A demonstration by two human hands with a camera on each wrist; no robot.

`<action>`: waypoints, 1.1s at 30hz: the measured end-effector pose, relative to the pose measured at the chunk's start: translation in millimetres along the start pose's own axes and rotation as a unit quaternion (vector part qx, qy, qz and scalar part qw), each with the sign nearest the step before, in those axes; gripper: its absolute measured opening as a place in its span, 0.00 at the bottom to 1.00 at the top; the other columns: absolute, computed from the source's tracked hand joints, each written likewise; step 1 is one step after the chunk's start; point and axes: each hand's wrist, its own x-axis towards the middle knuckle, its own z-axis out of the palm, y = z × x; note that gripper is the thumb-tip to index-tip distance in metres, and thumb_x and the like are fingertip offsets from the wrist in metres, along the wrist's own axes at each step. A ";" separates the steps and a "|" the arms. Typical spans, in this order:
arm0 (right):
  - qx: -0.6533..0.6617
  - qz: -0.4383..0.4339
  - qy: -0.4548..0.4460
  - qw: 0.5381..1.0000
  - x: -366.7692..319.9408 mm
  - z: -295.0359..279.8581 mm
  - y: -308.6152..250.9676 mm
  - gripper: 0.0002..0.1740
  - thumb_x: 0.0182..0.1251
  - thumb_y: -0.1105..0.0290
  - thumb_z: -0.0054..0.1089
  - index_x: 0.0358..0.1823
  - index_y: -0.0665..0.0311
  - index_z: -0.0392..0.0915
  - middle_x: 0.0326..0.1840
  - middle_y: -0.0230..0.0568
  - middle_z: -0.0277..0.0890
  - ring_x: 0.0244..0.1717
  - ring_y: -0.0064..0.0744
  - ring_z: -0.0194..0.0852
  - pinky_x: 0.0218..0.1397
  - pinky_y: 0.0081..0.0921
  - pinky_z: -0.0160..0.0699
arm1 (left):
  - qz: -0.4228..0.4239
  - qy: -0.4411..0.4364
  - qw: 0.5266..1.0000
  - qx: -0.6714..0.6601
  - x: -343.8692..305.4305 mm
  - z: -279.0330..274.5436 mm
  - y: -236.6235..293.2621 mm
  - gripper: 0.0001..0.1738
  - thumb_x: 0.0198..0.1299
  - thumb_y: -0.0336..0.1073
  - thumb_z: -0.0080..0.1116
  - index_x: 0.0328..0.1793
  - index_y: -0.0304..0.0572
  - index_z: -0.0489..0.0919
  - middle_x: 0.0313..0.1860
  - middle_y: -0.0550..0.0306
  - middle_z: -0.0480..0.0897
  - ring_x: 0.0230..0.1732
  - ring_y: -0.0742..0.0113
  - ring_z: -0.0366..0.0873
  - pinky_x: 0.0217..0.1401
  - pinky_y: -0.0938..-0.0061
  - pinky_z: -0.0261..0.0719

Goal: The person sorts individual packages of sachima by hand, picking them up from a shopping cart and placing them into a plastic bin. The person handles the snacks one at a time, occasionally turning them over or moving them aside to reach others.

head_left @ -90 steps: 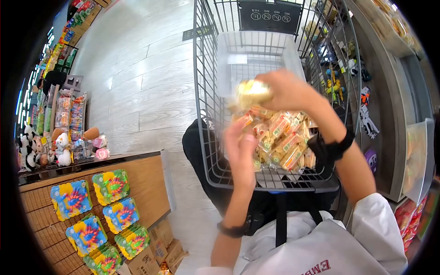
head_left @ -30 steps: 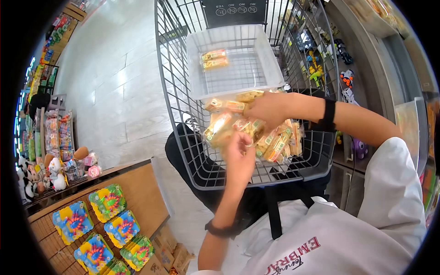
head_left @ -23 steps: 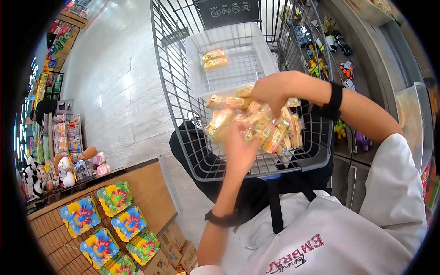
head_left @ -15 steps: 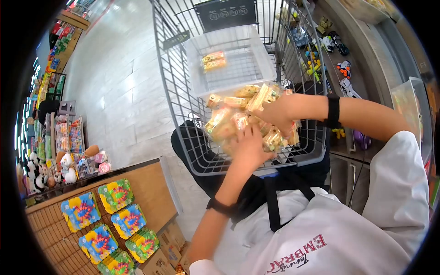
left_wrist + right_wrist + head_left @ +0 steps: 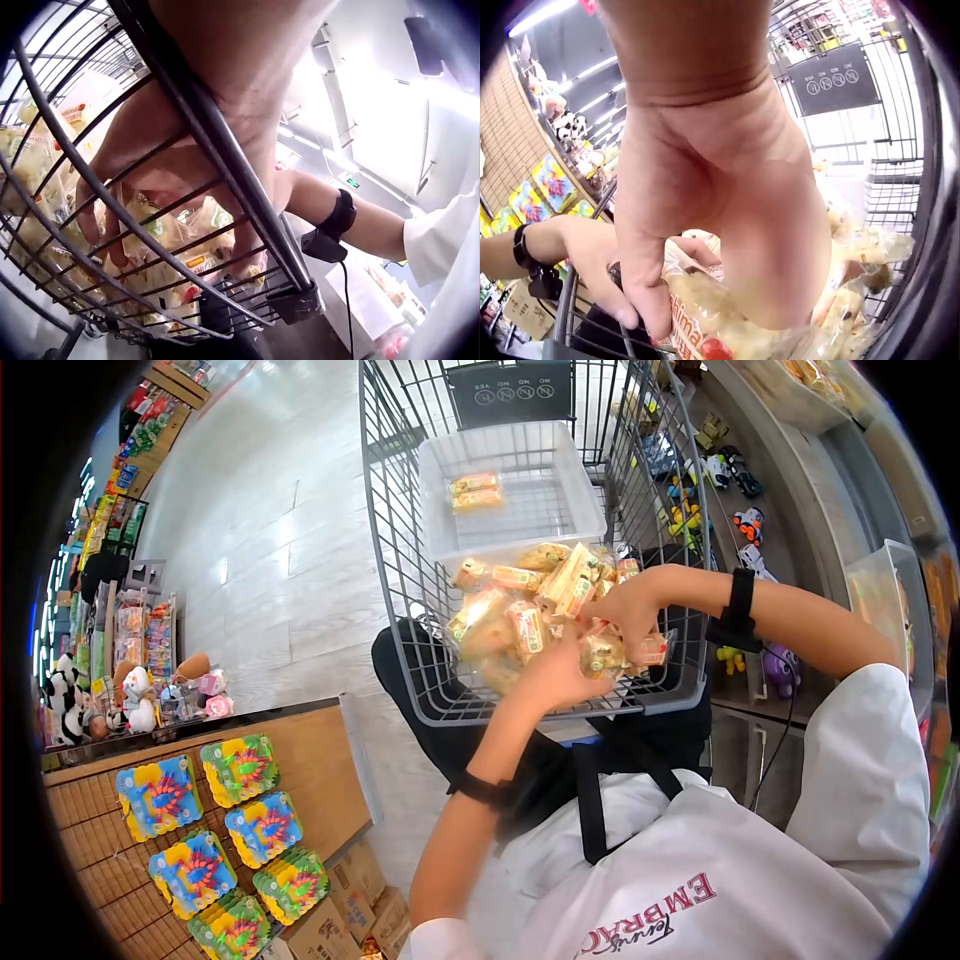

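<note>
**Loose packets, wide wire gaps**

Against half a second ago, the right hand (image 5: 625,610) sits lower and nearer, down on the near right of the heap. The left hand (image 5: 560,672) has closed up beneath it.

Nearest, at the near rim of the cart (image 5: 660,705), the left fingers (image 5: 112,225) curl round the underside of the snack packets (image 5: 515,620). The right fingers (image 5: 649,300) are clamped on a wrapper on top. The heap lies in the near end of the cart, against the wire on the left.

The risk, as I judge it, is that both hands grip only slippery film. A pull could let packets slide free and drop through the wire gaps to the floor (image 5: 280,560), or squash the soft contents. A lifted handful could also drag its neighbours over the rim.

Farther off, the clear bin (image 5: 590,510) holds two packets (image 5: 474,492). Its near wall seems to touch the heap, so a careless carry could catch there and spill.
</note>
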 end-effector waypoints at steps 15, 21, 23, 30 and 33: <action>0.027 -0.104 0.098 0.989 -49.6 -33.8 16.9 0.33 0.47 0.69 0.71 0.58 0.68 0.76 0.46 0.42 0.82 0.41 0.28 0.80 0.44 0.27 0.77 | -0.074 -0.049 0.995 0.048 -4.2 -11.7 15.1 0.50 0.41 0.48 0.73 0.67 0.27 0.64 0.44 0.33 0.83 0.49 0.39 0.82 0.52 0.58 0.80; 0.343 -0.202 0.234 0.887 -64.6 -54.1 10.8 0.32 0.51 0.74 0.68 0.59 0.65 0.67 0.35 0.34 0.78 0.33 0.16 0.73 0.24 0.14 0.69 | -0.097 0.014 0.995 0.022 -11.2 -22.2 27.3 0.46 0.41 0.47 0.72 0.67 0.34 0.67 0.45 0.34 0.83 0.49 0.41 0.82 0.53 0.57 0.79; 0.230 -0.180 0.284 0.913 -48.4 -80.9 18.2 0.28 0.50 0.71 0.70 0.53 0.63 0.68 0.35 0.34 0.79 0.28 0.16 0.73 0.23 0.15 0.70 | -0.101 0.033 0.994 -0.009 -11.5 -24.5 29.7 0.45 0.41 0.46 0.72 0.65 0.36 0.68 0.45 0.33 0.83 0.48 0.40 0.82 0.52 0.56 0.80; 0.054 -0.126 0.394 0.909 54.2 -203.8 -13.5 0.26 0.42 0.62 0.70 0.43 0.68 0.78 0.37 0.40 0.79 0.35 0.31 0.77 0.36 0.29 0.77 | -0.095 0.210 0.924 -0.306 -11.2 -23.5 20.9 0.39 0.46 0.41 0.73 0.63 0.33 0.68 0.48 0.41 0.81 0.49 0.51 0.82 0.54 0.63 0.78; -0.065 -0.053 0.375 0.923 130.5 -239.6 -0.3 0.26 0.39 0.58 0.72 0.40 0.68 0.81 0.36 0.42 0.81 0.36 0.34 0.79 0.38 0.31 0.77 | -0.113 0.225 0.864 -0.436 -19.8 -38.8 17.5 0.36 0.51 0.36 0.72 0.64 0.32 0.67 0.53 0.47 0.77 0.54 0.61 0.76 0.60 0.68 0.74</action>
